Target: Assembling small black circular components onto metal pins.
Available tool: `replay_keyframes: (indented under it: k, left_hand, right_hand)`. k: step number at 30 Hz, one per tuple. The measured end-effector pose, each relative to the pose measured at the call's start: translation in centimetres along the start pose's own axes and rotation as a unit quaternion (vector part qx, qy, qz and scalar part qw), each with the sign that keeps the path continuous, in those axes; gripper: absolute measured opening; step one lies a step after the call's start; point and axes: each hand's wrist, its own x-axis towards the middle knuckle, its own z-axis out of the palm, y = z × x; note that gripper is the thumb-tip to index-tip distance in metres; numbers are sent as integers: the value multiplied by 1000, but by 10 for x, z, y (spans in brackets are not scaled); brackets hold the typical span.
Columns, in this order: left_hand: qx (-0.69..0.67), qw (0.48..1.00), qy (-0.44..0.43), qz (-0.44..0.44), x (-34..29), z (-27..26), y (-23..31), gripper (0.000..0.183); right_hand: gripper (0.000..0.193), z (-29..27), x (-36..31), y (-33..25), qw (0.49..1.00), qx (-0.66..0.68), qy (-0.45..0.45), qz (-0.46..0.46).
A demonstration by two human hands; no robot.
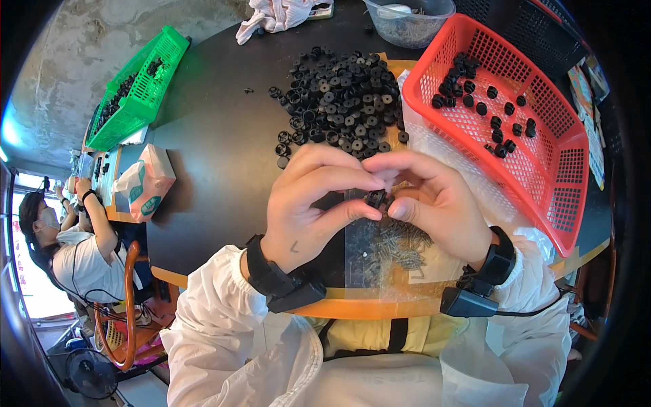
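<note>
Between my two hands, above the near part of the table, is a small black plastic part [375, 198]. My left hand [312, 197] pinches it between thumb and fingers. From the other side, my right hand [434, 203] closes its thumb and fingertips at the part; whether it holds something tiny of its own is hidden. Below the hands lies a scatter of small metal pins or springs [400, 254] on a clear plastic sheet. Just beyond them rises a large heap of round black caps [346, 95], some showing a centre hole.
At right stands a red plastic basket [556, 169] with several black caps inside. A clear tub [413, 27] and a pink striped cloth [278, 15] sit at the back. To the left are a tissue pack [150, 182] and a green basket [139, 112]; a masked person [81, 251] works there.
</note>
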Motion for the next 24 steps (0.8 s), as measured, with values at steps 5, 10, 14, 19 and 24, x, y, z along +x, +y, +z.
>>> replay_keyframes:
  k: [5,10,14,19,24]
  left_hand:
    - [106,993,-50,-3,-1,-3,3,29]
    - [112,993,-35,28,-1,6,5,39]
    - [190,975,-57,99,1,7,7,47]
    - [206,969,-52,128,0,8,7,50]
    - [185,968,-32,165,0,12,-3,44]
  right_hand:
    - [32,-4,-2,6,999,15,-33,29]
    - [29,-7,-3,10,998,6,-39,40]
    - [25,-7,-2,11,999,9,-42,22]
    - [21,-5,-3,8,998,-52,-36,-19]
    - [24,-5,-5,9,982,-162,-14,-100]
